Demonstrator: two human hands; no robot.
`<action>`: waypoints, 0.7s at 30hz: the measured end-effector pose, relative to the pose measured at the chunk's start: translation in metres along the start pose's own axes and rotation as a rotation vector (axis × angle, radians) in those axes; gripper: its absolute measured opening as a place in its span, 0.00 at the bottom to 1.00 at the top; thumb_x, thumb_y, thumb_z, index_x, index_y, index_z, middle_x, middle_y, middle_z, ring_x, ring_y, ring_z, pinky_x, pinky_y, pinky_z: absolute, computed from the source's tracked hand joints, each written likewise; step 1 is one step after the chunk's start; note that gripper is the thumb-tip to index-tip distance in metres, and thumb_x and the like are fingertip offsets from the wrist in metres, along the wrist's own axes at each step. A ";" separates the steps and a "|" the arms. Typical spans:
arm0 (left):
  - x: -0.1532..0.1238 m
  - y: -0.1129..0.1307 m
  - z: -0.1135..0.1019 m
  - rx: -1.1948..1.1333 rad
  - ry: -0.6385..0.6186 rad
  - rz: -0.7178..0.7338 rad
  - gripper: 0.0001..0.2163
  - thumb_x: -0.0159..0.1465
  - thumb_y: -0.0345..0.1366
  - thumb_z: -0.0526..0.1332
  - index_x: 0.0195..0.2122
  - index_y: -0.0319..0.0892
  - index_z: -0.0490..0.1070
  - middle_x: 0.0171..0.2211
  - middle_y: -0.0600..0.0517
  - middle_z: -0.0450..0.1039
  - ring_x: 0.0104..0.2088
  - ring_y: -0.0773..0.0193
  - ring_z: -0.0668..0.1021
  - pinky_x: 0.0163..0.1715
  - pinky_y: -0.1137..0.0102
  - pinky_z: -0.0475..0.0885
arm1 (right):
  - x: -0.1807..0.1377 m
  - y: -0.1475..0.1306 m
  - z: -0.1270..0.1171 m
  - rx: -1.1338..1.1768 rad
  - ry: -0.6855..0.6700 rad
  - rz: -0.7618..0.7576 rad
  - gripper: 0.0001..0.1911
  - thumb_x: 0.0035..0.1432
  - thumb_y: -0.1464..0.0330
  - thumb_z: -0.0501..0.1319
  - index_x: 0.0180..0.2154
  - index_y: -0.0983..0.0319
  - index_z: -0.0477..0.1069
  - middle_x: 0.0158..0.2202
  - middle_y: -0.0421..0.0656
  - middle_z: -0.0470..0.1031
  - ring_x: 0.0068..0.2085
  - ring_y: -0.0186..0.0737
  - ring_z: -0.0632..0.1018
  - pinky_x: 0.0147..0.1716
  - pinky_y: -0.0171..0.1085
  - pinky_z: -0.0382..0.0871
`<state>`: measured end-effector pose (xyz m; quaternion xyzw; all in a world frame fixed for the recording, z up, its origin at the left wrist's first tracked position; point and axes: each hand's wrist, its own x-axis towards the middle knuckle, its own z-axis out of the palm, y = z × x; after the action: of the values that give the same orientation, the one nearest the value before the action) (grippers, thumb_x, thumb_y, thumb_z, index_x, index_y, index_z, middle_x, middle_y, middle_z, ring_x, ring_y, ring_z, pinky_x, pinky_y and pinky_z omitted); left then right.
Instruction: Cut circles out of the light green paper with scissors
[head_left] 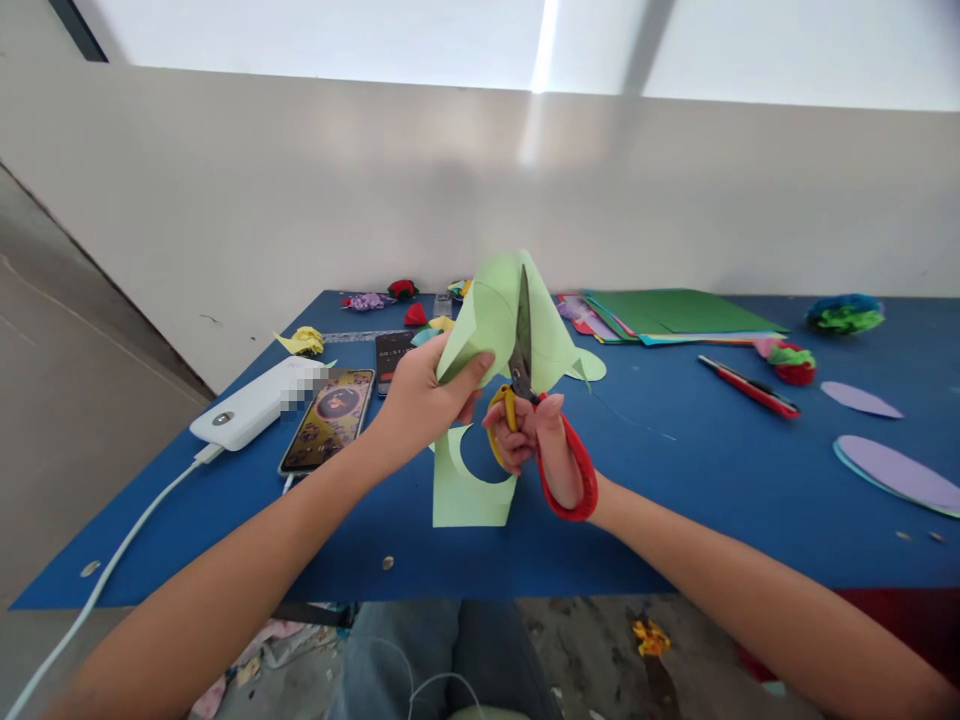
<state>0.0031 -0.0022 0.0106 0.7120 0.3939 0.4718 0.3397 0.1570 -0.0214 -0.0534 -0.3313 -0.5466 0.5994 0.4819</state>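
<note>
My left hand (442,385) is closed on a sheet of light green paper (487,310), lifted above the table and curling upward. My right hand (540,440) grips scissors (523,340) with one red and one yellow handle loop. Their blades point up and lie against the green paper, with sheet on both sides of them. Below my hands, a light green paper offcut (469,505) with a round cut edge rests on the table. A rounded green paper piece (592,365) lies just behind the scissors.
On the blue table (637,520), a white power bank (259,405) and two phones, one a lit phone (330,420), lie left. Coloured sheets (675,312), a red cutter (750,387), crumpled paper flowers (844,313) and lilac ovals (904,470) lie right. A wall (420,190) stands behind.
</note>
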 end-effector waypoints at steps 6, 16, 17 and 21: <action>0.003 -0.001 -0.005 0.053 -0.021 0.034 0.17 0.63 0.43 0.60 0.20 0.42 0.62 0.11 0.57 0.65 0.13 0.71 0.67 0.15 0.74 0.61 | -0.001 -0.002 0.000 -0.011 0.013 -0.005 0.39 0.45 0.31 0.46 0.31 0.61 0.63 0.21 0.33 0.48 0.19 0.28 0.51 0.18 0.35 0.47; 0.003 0.002 -0.013 0.098 -0.067 0.062 0.18 0.63 0.41 0.60 0.18 0.42 0.62 0.11 0.57 0.65 0.13 0.71 0.67 0.15 0.74 0.62 | -0.002 0.000 -0.001 0.009 0.000 -0.018 0.37 0.46 0.32 0.48 0.30 0.60 0.65 0.21 0.33 0.49 0.18 0.28 0.51 0.17 0.34 0.46; 0.004 0.002 -0.014 0.093 -0.069 0.057 0.18 0.63 0.41 0.60 0.18 0.42 0.62 0.11 0.57 0.65 0.13 0.71 0.67 0.16 0.74 0.62 | -0.002 -0.001 -0.001 0.005 -0.001 -0.020 0.37 0.46 0.32 0.48 0.31 0.60 0.65 0.21 0.33 0.49 0.18 0.28 0.51 0.17 0.34 0.46; 0.005 0.003 -0.016 0.098 -0.075 0.054 0.18 0.63 0.41 0.60 0.17 0.42 0.62 0.11 0.57 0.64 0.13 0.71 0.67 0.15 0.74 0.62 | -0.002 -0.001 -0.001 -0.003 -0.006 -0.025 0.37 0.47 0.32 0.47 0.31 0.60 0.65 0.20 0.33 0.49 0.18 0.29 0.52 0.17 0.34 0.46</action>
<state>-0.0101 0.0027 0.0203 0.7553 0.3843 0.4337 0.3061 0.1591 -0.0231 -0.0531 -0.3233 -0.5530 0.5936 0.4871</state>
